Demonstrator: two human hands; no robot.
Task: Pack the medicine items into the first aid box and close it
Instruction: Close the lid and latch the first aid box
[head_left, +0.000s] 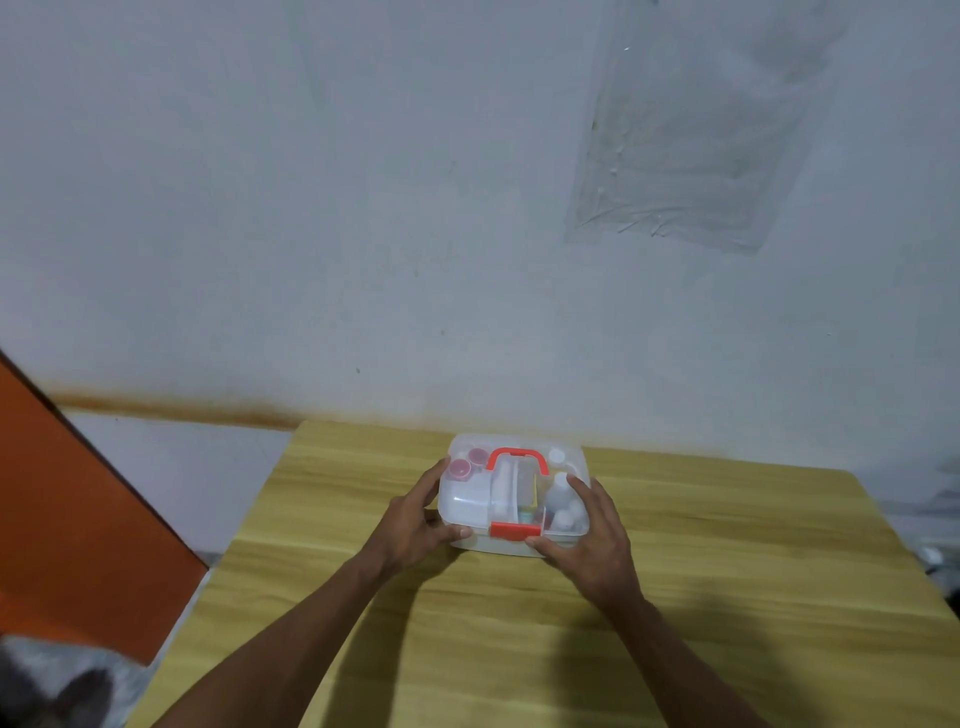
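Observation:
A clear plastic first aid box (467, 501) with a red handle (518, 458) and a red front latch (515, 530) stands on the wooden table, lid down. Through the lid I see red-capped small jars (467, 463) at the left and white bottles (563, 501) at the right. My left hand (415, 525) grips the box's left front corner, thumb on the front edge. My right hand (592, 540) holds the right front corner, fingers on the lid, thumb just right of the latch.
The wooden table (727, 597) reaches back to a pale wall. An orange panel (78, 519) stands at the left beyond the table's edge. A blurred grey object (57, 686) lies at the bottom left.

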